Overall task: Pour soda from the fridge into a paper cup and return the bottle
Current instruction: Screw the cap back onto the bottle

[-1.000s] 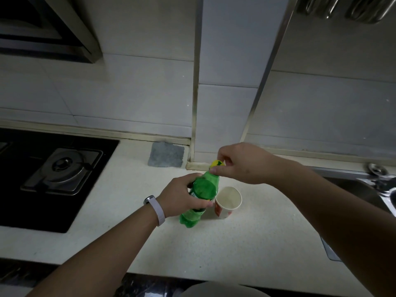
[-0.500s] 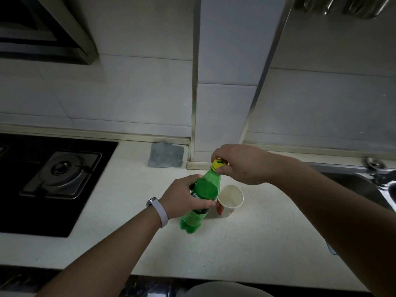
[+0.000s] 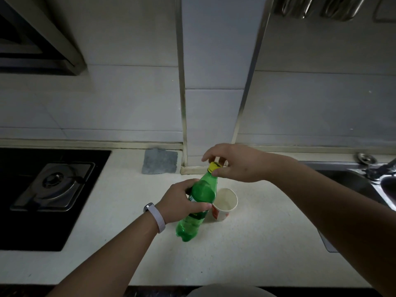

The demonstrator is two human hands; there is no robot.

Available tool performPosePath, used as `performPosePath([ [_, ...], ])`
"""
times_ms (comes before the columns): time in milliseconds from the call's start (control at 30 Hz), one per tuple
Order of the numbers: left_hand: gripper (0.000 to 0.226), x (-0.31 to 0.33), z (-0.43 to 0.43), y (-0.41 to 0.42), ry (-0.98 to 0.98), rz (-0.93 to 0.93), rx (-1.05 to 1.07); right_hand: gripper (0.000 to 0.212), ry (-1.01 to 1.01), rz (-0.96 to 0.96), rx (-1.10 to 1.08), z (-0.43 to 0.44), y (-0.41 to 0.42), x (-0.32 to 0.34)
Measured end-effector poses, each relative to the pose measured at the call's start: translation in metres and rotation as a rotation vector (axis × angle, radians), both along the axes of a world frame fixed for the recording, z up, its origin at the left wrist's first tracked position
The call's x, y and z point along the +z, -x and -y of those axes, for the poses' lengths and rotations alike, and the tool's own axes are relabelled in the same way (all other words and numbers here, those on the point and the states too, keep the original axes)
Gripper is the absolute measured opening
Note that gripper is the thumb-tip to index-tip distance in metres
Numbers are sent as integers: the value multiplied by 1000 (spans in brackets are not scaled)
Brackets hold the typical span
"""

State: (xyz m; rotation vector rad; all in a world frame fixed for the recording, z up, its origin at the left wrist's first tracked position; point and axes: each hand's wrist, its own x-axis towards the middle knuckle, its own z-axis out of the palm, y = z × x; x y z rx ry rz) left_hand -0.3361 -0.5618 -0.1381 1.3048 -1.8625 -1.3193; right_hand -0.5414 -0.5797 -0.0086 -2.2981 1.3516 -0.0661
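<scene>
A green soda bottle [image 3: 200,197] with a yellow cap [image 3: 214,166] stands slightly tilted on the pale countertop [image 3: 246,254]. My left hand [image 3: 180,202] is wrapped around its middle, over the label. My right hand [image 3: 235,162] pinches the cap between thumb and fingers, with the index finger lifted. The cap sits on the neck. A white paper cup [image 3: 225,203] with a red print stands upright just right of the bottle, touching or nearly touching it. What the cup holds is unclear.
A black gas hob [image 3: 49,189] fills the left of the counter. A grey cloth [image 3: 159,161] lies against the tiled wall. A steel sink [image 3: 353,183] with a tap lies at the right. A tiled pillar juts out behind the bottle.
My right-hand fingers have shifted around the cap and now show more of it, with the index finger raised. The bottle and cup stay in place.
</scene>
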Motion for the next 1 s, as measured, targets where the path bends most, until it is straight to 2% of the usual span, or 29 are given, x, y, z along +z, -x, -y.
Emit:
performPosePath([
  [133, 50, 5, 2, 2, 18, -37, 20, 27, 29, -2, 23, 1, 5, 5],
  [267, 42, 6, 0, 8, 45, -43, 50, 26, 34, -86, -27, 4, 8, 1],
  [400, 46, 2, -2, 11, 35, -19, 76, 39, 7, -149, -138, 3, 7, -8],
  [467, 53, -2, -3, 10, 30, 13, 53, 39, 6, -179, -112, 1, 8, -11],
  [567, 62, -2, -4, 7, 28, 38, 34, 31, -21, -92, -37, -2, 11, -10],
  [667, 64, 2, -3, 5, 28, 33, 41, 32, -30, -6, -11, -6, 12, -7],
  [933, 44, 7, -4, 10, 58, 81, 68, 18, 5, -76, -69, -8, 12, -12],
  [1000, 44, 9, -6, 11, 98, 132, 89, 23, -3, -87, -121, -9, 11, -17],
])
